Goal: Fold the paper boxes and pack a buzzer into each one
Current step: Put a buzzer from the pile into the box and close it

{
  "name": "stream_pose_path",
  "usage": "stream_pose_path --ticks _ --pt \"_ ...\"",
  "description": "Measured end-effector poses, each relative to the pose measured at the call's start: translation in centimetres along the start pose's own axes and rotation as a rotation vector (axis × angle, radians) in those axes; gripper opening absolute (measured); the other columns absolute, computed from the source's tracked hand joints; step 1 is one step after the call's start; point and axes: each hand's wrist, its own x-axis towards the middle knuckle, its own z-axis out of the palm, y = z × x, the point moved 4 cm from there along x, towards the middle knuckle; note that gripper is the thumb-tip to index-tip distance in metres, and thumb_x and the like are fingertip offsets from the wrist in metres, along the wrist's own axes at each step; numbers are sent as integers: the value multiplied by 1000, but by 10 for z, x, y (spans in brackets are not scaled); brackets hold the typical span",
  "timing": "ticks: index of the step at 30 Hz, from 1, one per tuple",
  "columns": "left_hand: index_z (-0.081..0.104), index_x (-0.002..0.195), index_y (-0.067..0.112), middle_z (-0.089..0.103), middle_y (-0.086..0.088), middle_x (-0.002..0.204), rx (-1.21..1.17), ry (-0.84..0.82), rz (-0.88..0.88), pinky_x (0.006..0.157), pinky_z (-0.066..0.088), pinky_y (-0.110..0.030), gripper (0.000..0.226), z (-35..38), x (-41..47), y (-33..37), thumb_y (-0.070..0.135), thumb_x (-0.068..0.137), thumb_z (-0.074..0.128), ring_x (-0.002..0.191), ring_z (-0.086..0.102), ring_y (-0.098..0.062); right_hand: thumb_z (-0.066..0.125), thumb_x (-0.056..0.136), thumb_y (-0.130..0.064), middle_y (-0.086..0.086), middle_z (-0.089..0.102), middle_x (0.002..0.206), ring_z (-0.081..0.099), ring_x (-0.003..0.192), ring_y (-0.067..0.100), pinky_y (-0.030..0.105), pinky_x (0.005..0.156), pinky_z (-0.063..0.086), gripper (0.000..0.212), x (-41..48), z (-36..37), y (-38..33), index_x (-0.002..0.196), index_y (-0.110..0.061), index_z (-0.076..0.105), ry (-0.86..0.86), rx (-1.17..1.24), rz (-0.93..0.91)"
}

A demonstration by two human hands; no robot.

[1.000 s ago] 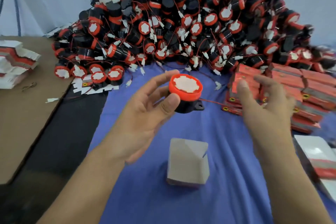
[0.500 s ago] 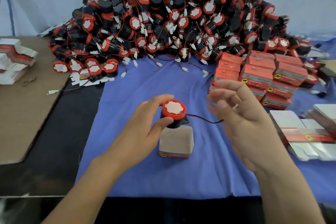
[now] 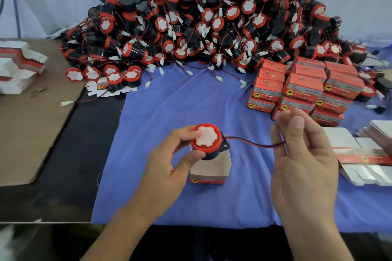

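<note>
Buzzer lower, at box mouth

Centre frame: a buzzer with red rim, white face and black body trails a red-and-black wire. The paper box under it has pale flaps and a red base strip with what may be a yellow badge. The cloth is violet-blue. Across the top, the heap of buzzers is black, red and white. Right, packed boxes are red with grey bands.
</note>
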Motion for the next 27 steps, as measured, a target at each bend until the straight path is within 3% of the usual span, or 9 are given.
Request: stream_pose_path --ticks 3,5,7,10,13,18,21,24,27 --pt "60 123 40 58 31 136 226 -163 -22 104 42 -16 24 8 -3 -11 38 99 62 127 55 1 67 91 -36 -11 73 99 68 99 6 28 99 52 21 -3 -3 3 107 -27 77 25 -131 -63" --pt "54 123 42 58 27 133 435 -209 31 98 40 -17 25 8 -6 -14 44 99 57 114 51 4 70 89 -39 -16 72 92 64 90 1 17 88 51 16 -6 3 3 101 -35 79 -52 -243 -112" --pt "58 122 32 66 15 121 631 -199 178 92 39 -23 26 8 -9 -12 38 97 61 106 51 0 73 86 -38 -18 68 81 58 75 -2 12 73 47 16 -11 11 2 100 -34 79 -164 -388 -170" --pt "66 119 17 68 8 120 818 -188 293 92 44 -33 29 7 -11 -11 15 91 74 116 57 -16 76 84 -34 -14 69 79 61 70 0 11 68 46 19 -15 22 2 102 -32 76 -309 -535 -228" --pt "67 125 14 66 4 128 833 -219 248 99 49 -40 35 1 -13 -14 8 91 74 125 58 -30 81 86 -25 -17 71 85 66 77 3 9 66 47 18 -15 29 5 95 -39 72 -367 -635 -211" --pt "60 140 16 60 -9 133 886 -253 151 97 54 -38 44 -2 -17 -20 15 96 69 115 62 -30 73 95 -17 -12 71 97 69 95 10 15 71 52 24 -14 38 14 97 -40 70 -469 -696 -168" --pt "64 135 19 57 -10 140 975 -299 149 93 55 -41 41 4 -18 -24 16 94 70 118 61 -31 68 97 -11 -13 72 91 70 94 6 15 72 52 27 -11 37 24 98 -38 70 -538 -803 -97" --pt "58 140 29 43 -9 154 1045 -343 75 100 48 -39 42 10 -19 -30 20 99 61 127 54 -30 66 98 -9 -15 72 88 70 88 0 7 66 45 29 -8 35 31 96 -38 69 -550 -846 -45" --pt "69 122 30 56 -8 138 1065 -267 111 86 53 -42 31 17 -22 -27 38 99 51 117 59 -31 67 97 -13 -12 71 89 67 75 -5 7 57 43 24 -7 33 38 93 -37 68 -538 -885 -26"
